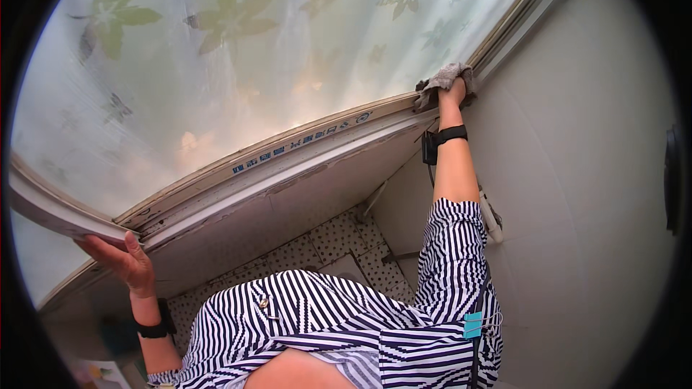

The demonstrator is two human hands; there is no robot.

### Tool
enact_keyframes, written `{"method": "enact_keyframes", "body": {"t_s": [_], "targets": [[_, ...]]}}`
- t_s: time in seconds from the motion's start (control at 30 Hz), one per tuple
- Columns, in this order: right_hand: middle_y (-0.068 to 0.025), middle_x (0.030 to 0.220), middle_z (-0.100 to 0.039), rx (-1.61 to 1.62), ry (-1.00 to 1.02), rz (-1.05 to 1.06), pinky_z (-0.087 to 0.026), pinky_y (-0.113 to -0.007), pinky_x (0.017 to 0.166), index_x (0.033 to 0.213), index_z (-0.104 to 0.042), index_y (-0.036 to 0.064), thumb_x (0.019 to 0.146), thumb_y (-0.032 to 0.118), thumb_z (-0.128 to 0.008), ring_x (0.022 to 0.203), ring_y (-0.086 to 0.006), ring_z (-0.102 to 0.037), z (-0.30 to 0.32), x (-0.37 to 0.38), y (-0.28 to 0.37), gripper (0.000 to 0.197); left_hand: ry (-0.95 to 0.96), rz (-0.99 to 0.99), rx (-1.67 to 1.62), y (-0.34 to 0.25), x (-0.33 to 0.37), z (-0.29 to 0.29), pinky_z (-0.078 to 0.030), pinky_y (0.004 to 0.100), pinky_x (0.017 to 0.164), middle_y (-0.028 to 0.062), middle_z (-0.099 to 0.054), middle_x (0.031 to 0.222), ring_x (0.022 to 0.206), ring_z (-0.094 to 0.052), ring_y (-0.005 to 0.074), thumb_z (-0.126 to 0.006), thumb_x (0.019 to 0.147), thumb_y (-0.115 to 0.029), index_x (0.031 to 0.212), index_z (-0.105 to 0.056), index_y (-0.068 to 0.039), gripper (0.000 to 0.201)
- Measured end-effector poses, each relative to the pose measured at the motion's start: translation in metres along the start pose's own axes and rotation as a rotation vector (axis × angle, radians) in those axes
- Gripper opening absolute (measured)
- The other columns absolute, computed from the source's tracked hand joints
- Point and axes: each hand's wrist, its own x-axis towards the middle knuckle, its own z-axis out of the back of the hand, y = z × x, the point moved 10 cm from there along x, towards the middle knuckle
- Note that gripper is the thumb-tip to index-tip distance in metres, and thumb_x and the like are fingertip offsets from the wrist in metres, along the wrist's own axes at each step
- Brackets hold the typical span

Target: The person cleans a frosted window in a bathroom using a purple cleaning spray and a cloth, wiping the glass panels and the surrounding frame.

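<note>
My right hand (pixel 454 92) is closed on a grey-brown cloth (pixel 432 88) and presses it into the corner where the bottom and side of the window frame meet. The cloth covers most of the fingers. At the lower left, my left hand (pixel 130 265) touches the end of a white window sash (pixel 72 225), thumb raised and fingers stretched along its lower edge. Between my hands runs the pale window frame (pixel 303 133), stained along its track and marked with blue print. Above it, the frosted glass pane (pixel 281 65) carries a green leaf pattern.
A pale wall (pixel 569 158) rises close on the right, with a white pipe-like fitting (pixel 491 217) beside my right arm. Under the sill, a spotted tile floor (pixel 321 241) shows. A dark round object (pixel 672 180) stands at the far right edge.
</note>
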Motion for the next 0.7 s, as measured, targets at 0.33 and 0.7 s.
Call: {"method": "enact_keyframes", "body": {"t_s": [0.33, 0.7], "targets": [[-0.0174, 0.085, -0.063, -1.083, -0.003, 0.761, -0.049, -0.041, 0.065, 0.083, -0.063, 0.0021, 0.075, 0.019, -0.061, 0.079, -0.0336, -0.060, -0.058, -0.103, 0.077, 0.019, 0.058, 0.006, 0.016, 0.014, -0.019, 0.010, -0.012, 0.0471, 0.107, 0.0274, -0.005, 0.144, 0.133, -0.009, 0.0415, -0.048, 0.091, -0.032, 0.141, -0.007, -0.001, 0.072], [-0.0158, 0.093, -0.061, -0.854, -0.056, 0.948, -0.038, -0.048, 0.080, 0.089, -0.063, -0.0018, 0.074, 0.025, -0.061, 0.097, -0.0330, -0.052, -0.145, -0.348, 0.136, 0.030, 0.052, -0.032, -0.037, 0.005, -0.024, 0.023, -0.016, 0.0462, 0.106, 0.0271, -0.004, 0.143, 0.133, -0.011, 0.0423, -0.046, 0.092, -0.029, 0.141, -0.012, -0.002, 0.066]]}}
